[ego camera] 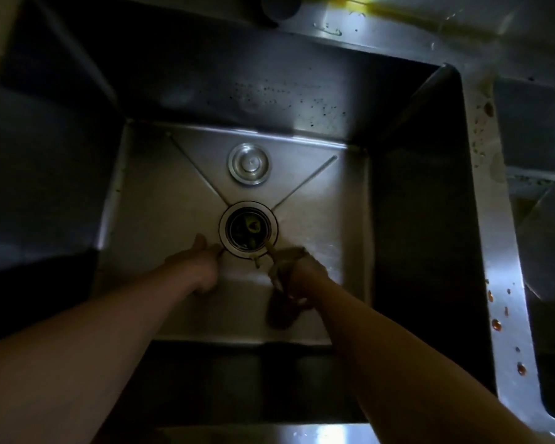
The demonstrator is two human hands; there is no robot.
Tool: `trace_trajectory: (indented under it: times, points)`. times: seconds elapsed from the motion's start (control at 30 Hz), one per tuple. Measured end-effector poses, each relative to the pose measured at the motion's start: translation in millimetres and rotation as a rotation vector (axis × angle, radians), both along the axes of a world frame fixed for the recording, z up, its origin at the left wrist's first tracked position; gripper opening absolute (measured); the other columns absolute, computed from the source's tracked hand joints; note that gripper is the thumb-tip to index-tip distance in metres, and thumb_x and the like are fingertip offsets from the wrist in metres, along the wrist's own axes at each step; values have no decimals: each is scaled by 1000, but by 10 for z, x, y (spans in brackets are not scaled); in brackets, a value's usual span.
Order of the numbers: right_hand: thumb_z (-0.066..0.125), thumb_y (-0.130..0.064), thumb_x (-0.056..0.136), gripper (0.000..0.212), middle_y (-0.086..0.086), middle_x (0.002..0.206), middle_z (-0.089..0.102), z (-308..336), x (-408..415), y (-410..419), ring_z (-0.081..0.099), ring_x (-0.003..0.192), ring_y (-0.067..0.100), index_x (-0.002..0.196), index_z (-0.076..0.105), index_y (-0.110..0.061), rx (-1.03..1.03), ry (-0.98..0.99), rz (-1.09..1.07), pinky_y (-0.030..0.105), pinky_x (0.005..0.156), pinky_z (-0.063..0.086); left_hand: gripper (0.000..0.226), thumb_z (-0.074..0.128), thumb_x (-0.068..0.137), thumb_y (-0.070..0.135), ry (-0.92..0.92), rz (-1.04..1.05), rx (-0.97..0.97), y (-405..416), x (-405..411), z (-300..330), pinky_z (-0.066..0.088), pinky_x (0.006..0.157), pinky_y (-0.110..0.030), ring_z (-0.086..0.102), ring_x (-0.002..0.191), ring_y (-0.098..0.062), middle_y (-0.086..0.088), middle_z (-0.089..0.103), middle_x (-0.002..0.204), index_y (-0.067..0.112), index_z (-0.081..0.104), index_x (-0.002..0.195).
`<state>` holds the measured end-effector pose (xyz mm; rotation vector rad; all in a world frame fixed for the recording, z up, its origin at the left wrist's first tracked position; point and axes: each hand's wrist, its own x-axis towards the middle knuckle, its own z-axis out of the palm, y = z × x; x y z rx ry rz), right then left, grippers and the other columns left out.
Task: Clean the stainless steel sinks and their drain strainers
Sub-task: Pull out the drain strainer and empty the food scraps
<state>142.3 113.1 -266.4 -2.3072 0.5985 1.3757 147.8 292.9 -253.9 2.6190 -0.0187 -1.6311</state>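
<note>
Head view: drain strainer [248, 230] sits between both hands [202, 267].

drain lid [249, 163] behind, basin floor [161, 200] open

Dim, grainy view; light falls on the sink [161, 200] floor, walls sit in deep shadow, edges bend with wide-angle distortion.

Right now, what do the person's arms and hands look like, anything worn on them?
Both forearms are bare as far as the head view shows: no sleeves, gloves, watch or bands visible. The left hand shows nothing on it. The right hand is partly covered by a dull brownish cloth, so rings on those fingers cannot be ruled out. The light is dim.
</note>
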Motion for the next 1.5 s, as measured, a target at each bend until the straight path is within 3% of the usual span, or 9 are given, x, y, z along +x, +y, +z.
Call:
trace_trajectory:
  times: [0.17,0.3,0.47,0.63,0.73,0.9,1.0,1.1,1.5]
  points:
    - [61,-23,88,11,2,79,57,-124,273,302,57,73,21,82,56,-15,64,-172,66,32,70,50,85,61,89,17,41,-40,-33,86,56,-35,32,112,-37,24,143,-31,-6,-17,158,25,6,152]
    - [63,-20,88,41,13,122,54,-122,280,346,54,109,28,125,50,-8,84,-311,-277,36,91,45,81,59,90,15,23,-45,-69,92,69,-25,28,113,-34,21,144,-29,-11,-11,159,16,7,152]
    - [59,-24,89,49,17,131,46,91,306,351,51,116,32,131,40,-8,8,-424,-352,36,96,44,61,61,88,17,-54,17,-130,198,68,15,40,104,-33,44,130,-27,-13,36,147,8,35,142]
    - [60,-20,89,30,14,101,59,247,136,138,64,84,26,113,51,-5,-54,-294,-385,31,63,56,65,59,87,14,-98,7,-131,244,94,75,37,104,-32,42,131,-28,-15,33,148,4,30,144]
    - [58,-26,92,21,15,94,60,171,35,128,65,79,28,94,54,-5,-33,-50,-373,34,69,60,66,59,88,13,-112,-6,-117,245,133,34,35,108,-33,39,133,-30,-15,28,149,5,26,145]
    - [60,-27,90,26,8,109,61,-133,47,398,55,79,18,112,59,-13,-11,-82,52,24,54,44,76,55,88,9,-78,-47,-62,321,142,-98,33,110,-42,32,138,-31,-7,0,159,13,14,151]
    - [70,-30,82,38,9,109,59,-224,149,545,59,96,24,114,58,-13,-51,-268,48,35,81,53,83,59,89,11,-39,-91,-60,372,159,-127,30,113,-41,23,143,-29,-4,-13,159,17,6,152]
    - [68,-21,84,50,16,125,56,-213,250,590,56,113,31,128,50,-5,48,-361,-366,39,95,50,87,62,88,15,-12,-92,-58,377,184,-117,27,114,-41,21,144,-28,-2,-15,159,18,3,152]
    - [67,-23,81,54,16,120,43,268,309,203,56,100,36,123,33,-18,-210,-520,-397,46,83,52,77,62,88,14,-113,-16,-111,311,212,48,32,111,-36,32,139,-28,-9,16,156,11,18,150]
